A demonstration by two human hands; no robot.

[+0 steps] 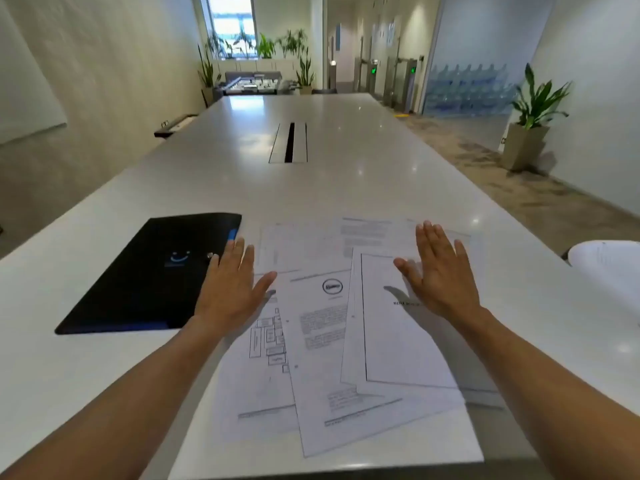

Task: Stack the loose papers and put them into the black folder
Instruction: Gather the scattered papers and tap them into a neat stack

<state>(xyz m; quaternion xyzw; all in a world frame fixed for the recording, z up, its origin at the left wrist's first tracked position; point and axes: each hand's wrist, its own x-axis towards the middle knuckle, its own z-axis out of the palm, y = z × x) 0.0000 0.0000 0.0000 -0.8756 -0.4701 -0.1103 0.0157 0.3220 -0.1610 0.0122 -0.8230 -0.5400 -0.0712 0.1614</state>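
Loose papers (332,344) lie fanned and overlapping on the near part of the long white table (346,174), several sheets at different angles, one with a round logo, one with a block diagram, one with a framed border. Black folder (149,275) lies flat and closed just left of the sheets, a blue smile mark on its cover. Left hand (230,289) is spread flat, palm down, fingers extended, over the folder's right edge and the leftmost sheet; holding nothing. Right hand (440,271) likewise flat and splayed above the bordered sheet, casting a shadow on it; contact cannot be told. A separate white sheet (606,268) sits at the far right edge.
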